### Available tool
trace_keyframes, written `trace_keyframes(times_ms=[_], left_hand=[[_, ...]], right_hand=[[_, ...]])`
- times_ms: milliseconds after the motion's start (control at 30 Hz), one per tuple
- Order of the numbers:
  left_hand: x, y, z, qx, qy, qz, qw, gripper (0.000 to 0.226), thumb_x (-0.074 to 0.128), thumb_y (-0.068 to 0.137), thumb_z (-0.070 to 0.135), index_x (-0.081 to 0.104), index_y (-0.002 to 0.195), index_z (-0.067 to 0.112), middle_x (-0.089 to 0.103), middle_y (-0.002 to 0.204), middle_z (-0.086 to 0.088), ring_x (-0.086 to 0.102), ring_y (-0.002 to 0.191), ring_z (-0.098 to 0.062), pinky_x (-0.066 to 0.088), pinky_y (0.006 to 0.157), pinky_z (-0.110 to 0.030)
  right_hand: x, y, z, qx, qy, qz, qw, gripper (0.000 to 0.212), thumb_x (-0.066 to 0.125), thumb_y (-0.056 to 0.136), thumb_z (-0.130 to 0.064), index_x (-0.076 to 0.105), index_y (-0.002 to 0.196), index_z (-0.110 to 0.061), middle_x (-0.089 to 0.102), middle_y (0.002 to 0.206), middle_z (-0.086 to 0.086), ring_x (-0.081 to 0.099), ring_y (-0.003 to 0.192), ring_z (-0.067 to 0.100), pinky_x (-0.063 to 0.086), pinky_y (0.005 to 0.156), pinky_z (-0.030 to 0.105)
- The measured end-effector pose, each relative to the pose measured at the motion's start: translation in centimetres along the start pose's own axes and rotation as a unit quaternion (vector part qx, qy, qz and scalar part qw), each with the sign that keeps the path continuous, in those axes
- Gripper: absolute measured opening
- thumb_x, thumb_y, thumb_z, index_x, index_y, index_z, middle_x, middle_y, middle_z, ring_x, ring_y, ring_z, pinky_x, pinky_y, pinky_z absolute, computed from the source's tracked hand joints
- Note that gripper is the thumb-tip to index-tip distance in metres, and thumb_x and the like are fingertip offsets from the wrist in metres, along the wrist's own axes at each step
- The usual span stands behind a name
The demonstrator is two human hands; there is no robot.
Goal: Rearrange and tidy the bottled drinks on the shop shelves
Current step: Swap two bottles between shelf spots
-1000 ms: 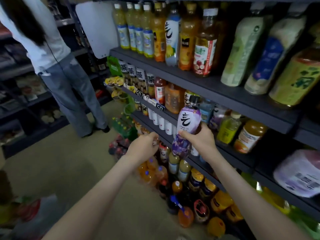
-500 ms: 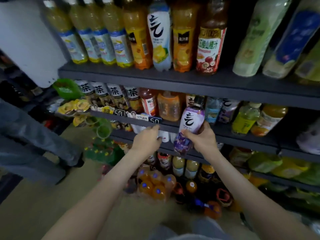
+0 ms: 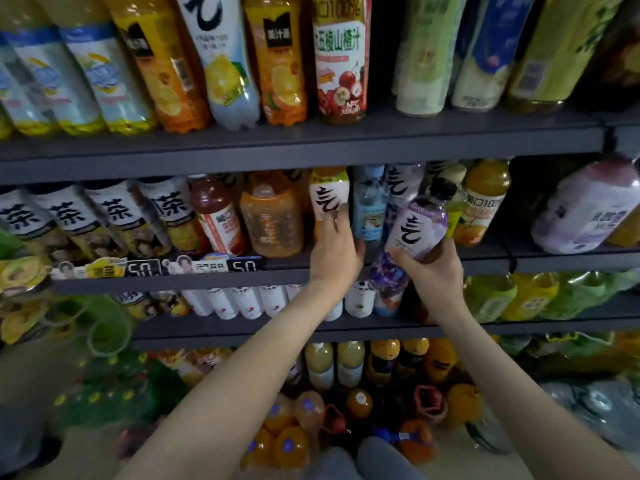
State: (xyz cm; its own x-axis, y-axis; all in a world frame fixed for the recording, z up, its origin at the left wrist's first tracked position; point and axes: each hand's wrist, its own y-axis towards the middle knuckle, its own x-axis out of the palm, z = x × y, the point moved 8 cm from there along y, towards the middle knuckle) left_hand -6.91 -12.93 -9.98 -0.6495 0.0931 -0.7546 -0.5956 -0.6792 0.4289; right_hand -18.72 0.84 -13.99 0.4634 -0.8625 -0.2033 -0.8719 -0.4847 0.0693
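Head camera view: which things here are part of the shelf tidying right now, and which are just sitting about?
In the job: purple bottle, gripped by the right hand; white-labelled bottle on the middle shelf, touched by the left hand.
Just sitting about: tea bottles; price tags; orange drinks on the floor.

Your left hand [image 3: 334, 251] has left the price tags [image 3: 246, 265] at the shelf [image 3: 173, 284] edge and gone up and right onto that shelf, its fingers now against a white-labelled bottle [image 3: 327, 192]. Your right hand [image 3: 429, 271] has carried the purple bottle [image 3: 415, 226] up and to the right, so it now leans cap-right in front of the standing row. Your head has turned square to the shelves and come closer; the person in jeans is out of view.
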Motion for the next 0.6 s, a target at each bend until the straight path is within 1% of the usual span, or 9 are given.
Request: trace_keyframes(times_ms=[67, 133, 233, 267, 333, 400, 467, 533, 600], left_hand=[[2.3, 0.6, 0.4, -0.003, -0.053, 0.001, 0.999, 0.073, 0.069, 0.083, 0.013, 0.028, 0.143, -0.002, 0.041, 0.136, -0.022, 0.042, 0.125, -0.036, 0.042, 0.099, -0.04], [4.7, 1.6, 0.1, -0.048, -0.098, -0.012, 0.994, 0.081, 0.069, 0.084, 0.017, 0.02, 0.146, 0.0, 0.038, 0.141, -0.019, 0.04, 0.129, -0.032, 0.039, 0.103, -0.037], [7.3, 3.4, -0.5, -0.119, -0.126, -0.01, 0.985, 0.086, 0.068, 0.086, 0.026, 0.013, 0.147, 0.001, 0.036, 0.146, -0.017, 0.038, 0.133, -0.03, 0.038, 0.107, -0.039], [7.9, 3.8, -0.5, -0.14, -0.132, -0.004, 0.981, 0.088, 0.068, 0.086, 0.028, 0.01, 0.147, 0.0, 0.034, 0.147, -0.018, 0.037, 0.134, -0.03, 0.036, 0.108, -0.037], [8.7, 4.5, -0.7, -0.174, -0.131, 0.012, 0.976, 0.092, 0.068, 0.086, 0.03, 0.008, 0.146, -0.003, 0.033, 0.147, -0.02, 0.039, 0.133, -0.031, 0.036, 0.107, -0.033], [9.0, 5.1, -0.9, -0.197, -0.12, 0.043, 0.972, 0.088, 0.07, 0.084, 0.031, 0.016, 0.143, -0.004, 0.041, 0.14, -0.02, 0.046, 0.126, -0.031, 0.041, 0.1, -0.031], [9.2, 5.3, -1.3, -0.197, -0.126, 0.067, 0.97, 0.075, 0.073, 0.081, 0.028, 0.029, 0.133, -0.002, 0.049, 0.129, -0.019, 0.053, 0.117, -0.031, 0.047, 0.094, -0.032], [9.3, 5.1, -1.5, -0.182, -0.171, 0.07, 0.966, 0.065, 0.073, 0.079, 0.024, 0.034, 0.126, 0.002, 0.054, 0.123, -0.016, 0.057, 0.113, -0.03, 0.05, 0.089, -0.034], [8.6, 3.8, -1.4, -0.151, -0.225, 0.081, 0.959, 0.062, 0.072, 0.081, 0.02, 0.035, 0.127, 0.005, 0.056, 0.121, -0.01, 0.058, 0.11, -0.024, 0.05, 0.086, -0.029]], right_hand=[[-1.0, 0.2, 0.8, -0.013, 0.011, 0.018, 1.0, 0.052, 0.083, 0.073, -0.026, 0.054, 0.114, -0.014, 0.063, 0.099, -0.01, 0.059, 0.086, -0.001, 0.045, 0.064, 0.008], [-1.9, 0.4, 1.4, -0.024, 0.013, 0.03, 0.999, 0.05, 0.083, 0.073, -0.024, 0.054, 0.114, -0.016, 0.064, 0.098, -0.013, 0.059, 0.085, -0.007, 0.047, 0.065, 0.006], [-3.0, 0.8, 1.9, -0.029, 0.02, 0.044, 0.998, 0.052, 0.083, 0.073, -0.024, 0.054, 0.116, -0.021, 0.066, 0.102, -0.013, 0.062, 0.091, -0.004, 0.051, 0.073, 0.013], [-3.3, 0.9, 2.0, -0.029, 0.021, 0.05, 0.998, 0.052, 0.083, 0.073, -0.024, 0.054, 0.117, -0.021, 0.065, 0.102, -0.013, 0.062, 0.091, -0.004, 0.05, 0.071, 0.012], [-3.8, 1.1, 2.1, -0.032, 0.022, 0.059, 0.997, 0.051, 0.083, 0.073, -0.023, 0.054, 0.116, -0.021, 0.063, 0.099, -0.017, 0.06, 0.087, -0.011, 0.048, 0.066, 0.006], [-4.2, 1.3, 2.1, -0.038, 0.018, 0.068, 0.997, 0.051, 0.083, 0.073, -0.023, 0.054, 0.115, -0.024, 0.062, 0.098, -0.021, 0.058, 0.084, -0.017, 0.046, 0.065, 0.003], [-4.3, 1.4, 2.3, -0.044, 0.021, 0.071, 0.996, 0.05, 0.082, 0.074, -0.019, 0.054, 0.115, -0.024, 0.061, 0.097, -0.022, 0.057, 0.081, -0.021, 0.044, 0.064, 0.001], [-4.2, 1.3, 2.5, -0.051, 0.034, 0.073, 0.995, 0.047, 0.08, 0.077, -0.014, 0.053, 0.115, -0.019, 0.06, 0.096, -0.021, 0.055, 0.079, -0.024, 0.043, 0.063, -0.001], [-4.1, 1.0, 2.5, -0.062, 0.05, 0.077, 0.994, 0.046, 0.078, 0.078, -0.011, 0.052, 0.116, -0.012, 0.06, 0.097, -0.018, 0.056, 0.08, -0.023, 0.043, 0.065, 0.0]])
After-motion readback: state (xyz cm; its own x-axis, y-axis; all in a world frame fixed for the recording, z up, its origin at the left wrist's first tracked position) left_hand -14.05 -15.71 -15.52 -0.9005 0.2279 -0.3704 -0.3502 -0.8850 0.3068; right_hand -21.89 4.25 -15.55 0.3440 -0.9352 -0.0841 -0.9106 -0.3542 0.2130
